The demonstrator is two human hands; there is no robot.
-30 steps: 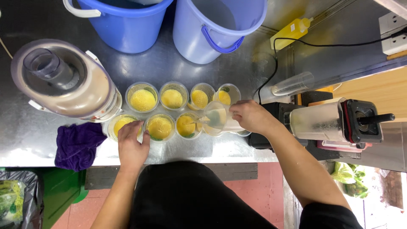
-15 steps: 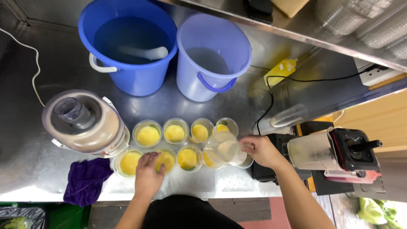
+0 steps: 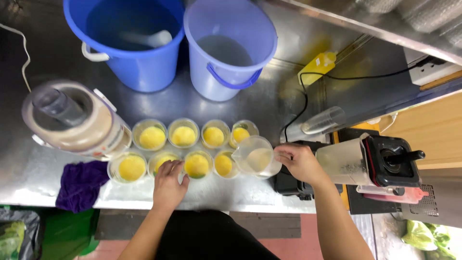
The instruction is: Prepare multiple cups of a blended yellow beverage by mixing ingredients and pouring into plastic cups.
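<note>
Head view looks straight down on our two bare hands over a steel counter (image 3: 269,106). Our right hand (image 3: 298,162) is closed around the handle side of a clear plastic measuring jug (image 3: 256,157) that carries a little pale yellow liquid; the jug sits just right of the cups, its spout pointing left toward them. Our left hand (image 3: 169,181) rests palm down with the fingers loosely curled on the rim of a clear plastic cup of yellow puree (image 3: 163,161), second from the left in the near row; we cannot tell whether it truly grips the cup. Eight such cups stand in two rows of four, touching or nearly so, each holding yellow puree.

Left of the cups stands a round juicer with a clear lid (image 3: 72,118), and a crumpled purple cloth (image 3: 81,185) lies just in front of it. Behind the cups are a dark blue plastic bucket (image 3: 127,43) with a white scoop in water and a paler lilac bucket (image 3: 226,48). A black blender with a frosted jar (image 3: 370,161) is at the right, beside our right wrist.
</note>
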